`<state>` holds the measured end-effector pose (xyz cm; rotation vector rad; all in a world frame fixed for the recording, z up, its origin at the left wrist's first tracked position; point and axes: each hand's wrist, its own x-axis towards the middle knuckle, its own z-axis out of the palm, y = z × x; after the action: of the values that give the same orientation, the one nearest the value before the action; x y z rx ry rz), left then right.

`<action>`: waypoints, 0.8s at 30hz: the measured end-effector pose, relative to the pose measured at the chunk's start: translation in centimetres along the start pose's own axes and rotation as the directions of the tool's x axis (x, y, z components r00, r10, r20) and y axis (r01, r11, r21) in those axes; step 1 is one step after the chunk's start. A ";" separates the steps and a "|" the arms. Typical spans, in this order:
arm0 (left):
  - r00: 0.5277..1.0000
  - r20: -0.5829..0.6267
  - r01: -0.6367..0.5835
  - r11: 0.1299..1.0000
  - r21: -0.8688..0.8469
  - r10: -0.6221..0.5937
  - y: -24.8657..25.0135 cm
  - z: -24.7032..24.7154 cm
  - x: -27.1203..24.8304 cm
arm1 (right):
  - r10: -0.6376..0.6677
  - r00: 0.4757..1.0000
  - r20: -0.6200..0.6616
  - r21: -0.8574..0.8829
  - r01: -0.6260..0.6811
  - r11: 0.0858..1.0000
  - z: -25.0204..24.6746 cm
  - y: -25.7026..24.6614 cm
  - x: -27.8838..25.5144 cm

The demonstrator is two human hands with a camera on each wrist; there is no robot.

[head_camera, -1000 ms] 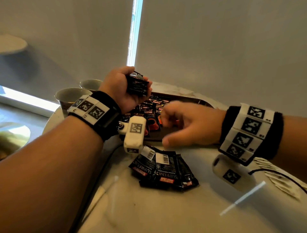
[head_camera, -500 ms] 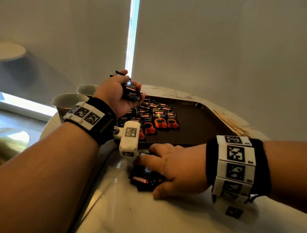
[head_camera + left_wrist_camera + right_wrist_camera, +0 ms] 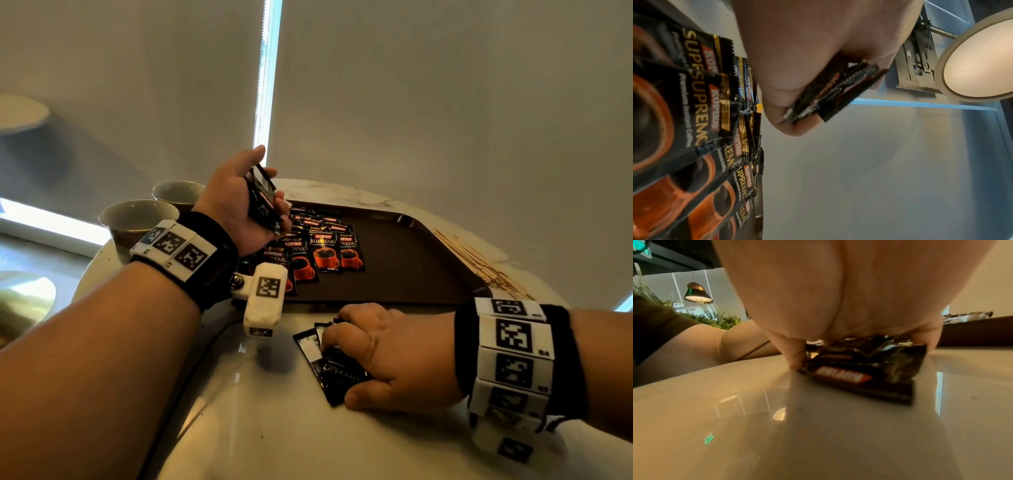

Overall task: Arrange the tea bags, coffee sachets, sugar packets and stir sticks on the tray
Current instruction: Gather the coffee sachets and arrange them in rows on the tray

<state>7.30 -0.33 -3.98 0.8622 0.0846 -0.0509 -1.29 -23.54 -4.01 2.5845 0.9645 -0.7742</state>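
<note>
We see a pale marble table [image 3: 274, 428], grey blinds, our left hand [image 3: 236, 205] raised gripping coffee sachets [image 3: 262, 198], right hand [image 3: 387, 353] curled round a sachet pile [image 3: 339, 377]

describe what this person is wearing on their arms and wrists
Both forearms are bare. Each wrist carries a black fabric band ringed with white square blocks printed with black-and-white coded markers. A white boxy camera unit with its own marker hangs under the left wrist, with a thin dark cable trailing from it. The right wrist view shows a dark short sleeve.

Tray [image 3: 411, 274] mid-worktop [image 3: 308, 438]: sachet rows [image 3: 322, 250] in its left part, stir sticks [image 3: 479, 263] off its right edge, two cups [image 3: 137, 219] left, loose sachets [image 3: 329, 370] in front.
</note>
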 end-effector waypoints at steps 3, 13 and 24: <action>0.998 0.020 0.060 0.998 0.015 -0.060 -0.3 0.3 -0.2 | 0.000 1.000 0.023 0.094 -0.003 0.996 -0.3 0.2 -0.2; 0.979 0.120 0.144 0.976 0.163 -0.165 -1.6 1.9 -0.8 | -0.012 0.999 -0.043 0.273 0.024 0.962 -0.8 1.0 0.3; 0.991 0.059 0.106 0.978 0.181 -0.119 -1.9 2.2 -0.9 | -0.054 0.998 -0.045 0.204 0.062 0.977 -1.4 0.8 1.1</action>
<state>6.38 -3.20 -3.93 1.0326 0.0643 -0.1971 0.44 -22.96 -3.41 2.7676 1.0248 -0.8851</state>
